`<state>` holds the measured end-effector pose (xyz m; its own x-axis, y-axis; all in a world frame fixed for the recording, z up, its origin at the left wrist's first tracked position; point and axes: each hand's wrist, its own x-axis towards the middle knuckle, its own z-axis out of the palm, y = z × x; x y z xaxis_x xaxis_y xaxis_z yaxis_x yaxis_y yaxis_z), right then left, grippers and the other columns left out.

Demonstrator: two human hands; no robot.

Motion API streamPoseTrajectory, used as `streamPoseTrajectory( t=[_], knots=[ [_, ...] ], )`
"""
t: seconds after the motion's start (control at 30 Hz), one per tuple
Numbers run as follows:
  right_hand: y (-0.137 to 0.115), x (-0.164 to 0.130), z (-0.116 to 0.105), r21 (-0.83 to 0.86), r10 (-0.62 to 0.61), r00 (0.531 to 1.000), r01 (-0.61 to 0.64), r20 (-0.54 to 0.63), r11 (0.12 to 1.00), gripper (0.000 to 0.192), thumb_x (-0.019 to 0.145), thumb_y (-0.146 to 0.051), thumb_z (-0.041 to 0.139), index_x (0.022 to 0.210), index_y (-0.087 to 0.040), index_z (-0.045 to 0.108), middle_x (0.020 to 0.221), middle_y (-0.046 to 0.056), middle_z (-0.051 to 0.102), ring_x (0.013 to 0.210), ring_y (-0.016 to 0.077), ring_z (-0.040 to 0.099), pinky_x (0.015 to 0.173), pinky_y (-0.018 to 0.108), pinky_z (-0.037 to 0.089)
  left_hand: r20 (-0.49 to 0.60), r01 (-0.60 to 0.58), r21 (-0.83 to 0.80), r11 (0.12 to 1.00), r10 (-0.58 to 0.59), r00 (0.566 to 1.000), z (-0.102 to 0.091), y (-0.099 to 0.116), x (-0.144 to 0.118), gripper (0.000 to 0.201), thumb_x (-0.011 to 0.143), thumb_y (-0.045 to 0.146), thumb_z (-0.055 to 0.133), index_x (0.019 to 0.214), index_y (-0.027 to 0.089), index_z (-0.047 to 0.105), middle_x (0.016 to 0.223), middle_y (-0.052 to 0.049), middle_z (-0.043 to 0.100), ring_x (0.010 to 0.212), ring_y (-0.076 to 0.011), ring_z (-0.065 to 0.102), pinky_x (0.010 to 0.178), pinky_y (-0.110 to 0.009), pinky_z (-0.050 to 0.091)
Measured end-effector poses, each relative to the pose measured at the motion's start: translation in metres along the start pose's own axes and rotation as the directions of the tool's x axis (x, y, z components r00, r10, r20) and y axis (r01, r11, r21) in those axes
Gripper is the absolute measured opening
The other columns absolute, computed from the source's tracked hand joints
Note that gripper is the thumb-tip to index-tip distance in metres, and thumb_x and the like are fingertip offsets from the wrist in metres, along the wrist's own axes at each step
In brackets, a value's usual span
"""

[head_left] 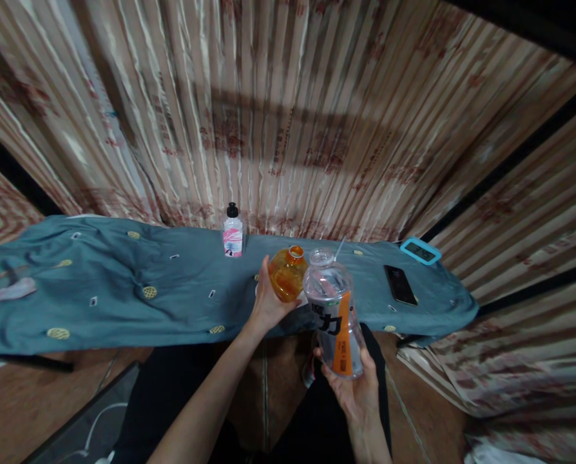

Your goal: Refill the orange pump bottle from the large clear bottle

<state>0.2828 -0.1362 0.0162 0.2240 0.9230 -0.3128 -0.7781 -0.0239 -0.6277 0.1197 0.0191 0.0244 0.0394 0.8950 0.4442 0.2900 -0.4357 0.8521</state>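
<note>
My left hand [268, 299] is closed around a small round orange bottle [288, 274], which is see-through and has no cap on its mouth. Beside it, my right hand [348, 380] grips the lower part of a large clear plastic bottle [329, 309] with an orange and black label. This bottle is also uncapped and tilts slightly. The two bottles are close together over the front of the cloth-covered table; whether they touch I cannot tell. A thin pale stick [339, 249] shows by the clear bottle's neck. Something white lies partly hidden behind the bottles.
A green patterned cloth [182, 283] covers the long narrow table. On it stand a black-capped bottle with a pink and white label [232, 233], a dark phone [400, 284] and a blue-framed digital clock [420, 251]. A pale cloth [10, 290] lies far left. Curtains [278, 129] hang behind.
</note>
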Motion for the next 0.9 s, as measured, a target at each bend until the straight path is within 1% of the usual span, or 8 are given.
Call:
streamPoseTrajectory(
  t=[0.1,0.2,0.37,0.5,0.57,0.63,0.73,0.9],
  knots=[
    [-0.003,-0.001,0.002,0.0,0.0,1.0,0.0,-0.03,1.0,0.062,0.059,-0.051,0.085,0.112,-0.027,0.065,0.108,0.014,0.069,0.081,0.0341,0.069,0.054,0.033,0.055,-0.02,0.032,-0.006,0.999,-0.032,0.999,0.001,0.001,0.002,0.122,0.049,0.033,0.089,0.146,0.02,0.016,0.146,-0.019,0.041,0.136,-0.0362,0.043,0.114,-0.055,0.035],
    [-0.009,-0.004,0.007,0.0,0.014,0.997,-0.014,-0.081,1.0,0.063,0.049,-0.048,0.09,0.104,-0.024,0.069,0.101,0.014,0.07,0.078,0.0355,0.069,0.053,0.034,0.055,-0.024,0.022,0.004,1.0,-0.022,0.999,0.001,0.003,0.004,0.116,0.051,0.029,0.087,0.145,0.021,0.019,0.145,-0.018,0.043,0.135,-0.035,0.045,0.113,-0.054,0.038],
    [-0.02,-0.008,0.013,0.003,0.026,0.988,-0.026,-0.153,1.0,0.065,0.038,-0.045,0.093,0.095,-0.022,0.072,0.094,0.012,0.071,0.073,0.0344,0.069,0.049,0.033,0.054,-0.02,-0.095,0.072,0.993,0.097,0.995,-0.005,0.004,0.01,0.103,0.055,0.027,0.083,0.141,0.021,0.025,0.139,-0.015,0.046,0.13,-0.0335,0.048,0.111,-0.053,0.04],
    [-0.025,-0.011,0.013,0.005,0.027,0.984,-0.027,-0.174,1.0,0.068,0.037,-0.043,0.094,0.098,-0.024,0.071,0.096,0.012,0.071,0.075,0.0347,0.069,0.05,0.034,0.055,-0.02,-0.197,0.162,0.967,0.203,0.979,-0.013,0.005,0.016,0.099,0.056,0.026,0.082,0.139,0.019,0.029,0.135,-0.016,0.049,0.127,-0.0343,0.05,0.108,-0.053,0.042],
    [-0.026,-0.013,0.012,0.007,0.023,0.983,-0.022,-0.182,1.0,0.071,0.037,-0.043,0.094,0.101,-0.025,0.07,0.098,0.012,0.071,0.077,0.0354,0.069,0.051,0.034,0.055,-0.017,-0.222,0.192,0.956,0.229,0.973,-0.015,0.005,0.017,0.097,0.056,0.025,0.082,0.138,0.018,0.03,0.134,-0.016,0.05,0.127,-0.0346,0.05,0.108,-0.054,0.041],
    [-0.027,-0.015,0.01,0.007,0.016,0.981,-0.015,-0.193,1.0,0.071,0.039,-0.043,0.094,0.102,-0.025,0.069,0.099,0.012,0.071,0.078,0.0357,0.069,0.051,0.034,0.056,-0.012,-0.215,0.197,0.956,0.222,0.975,-0.015,0.006,0.016,0.096,0.055,0.024,0.081,0.137,0.018,0.031,0.134,-0.016,0.05,0.126,-0.0347,0.05,0.108,-0.054,0.041],
    [-0.031,-0.018,0.006,-0.005,0.012,0.979,-0.013,-0.201,1.0,0.068,0.043,-0.043,0.093,0.103,-0.022,0.07,0.099,0.013,0.071,0.079,0.036,0.069,0.052,0.035,0.056,0.01,-0.163,0.177,0.971,0.164,0.986,-0.011,0.009,0.012,0.094,0.054,0.023,0.081,0.135,0.017,0.034,0.131,-0.016,0.052,0.123,-0.0349,0.052,0.106,-0.053,0.043],
    [-0.046,-0.024,-0.011,-0.003,0.079,0.979,-0.081,-0.189,0.997,0.058,0.046,-0.041,0.093,0.098,-0.021,0.074,0.103,0.015,0.07,0.085,0.0391,0.068,0.057,0.039,0.058,0.005,-0.112,0.134,0.985,0.112,0.994,0.003,0.017,0.009,0.087,0.056,0.024,0.08,0.131,0.018,0.038,0.127,-0.013,0.054,0.12,-0.0326,0.055,0.105,-0.051,0.045]
  ],
)
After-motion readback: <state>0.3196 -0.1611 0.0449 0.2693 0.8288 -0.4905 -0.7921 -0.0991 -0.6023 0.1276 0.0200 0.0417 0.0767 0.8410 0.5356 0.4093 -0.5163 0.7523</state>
